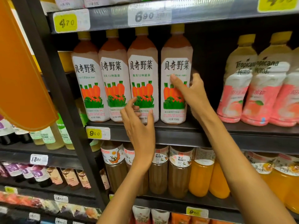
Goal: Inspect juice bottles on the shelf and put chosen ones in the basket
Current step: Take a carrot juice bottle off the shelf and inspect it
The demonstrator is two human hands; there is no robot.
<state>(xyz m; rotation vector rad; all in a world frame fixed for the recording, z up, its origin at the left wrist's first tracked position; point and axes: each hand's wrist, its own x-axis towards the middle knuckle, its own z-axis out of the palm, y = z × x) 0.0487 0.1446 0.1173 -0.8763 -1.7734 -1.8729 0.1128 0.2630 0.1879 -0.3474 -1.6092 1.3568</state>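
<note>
From the head view I see four carrot juice bottles upright on the middle shelf (178, 126). My right hand (192, 92) wraps its grip round the rightmost bottle (176, 65), thumb on the label. My left hand (139, 125) hovers loosely open, holding nothing, before the third bottle (142, 70).

hands (140, 126): bare, no rings/gloves | forearms (239, 159): bare, no sleeves, watch or bands seen
</note>
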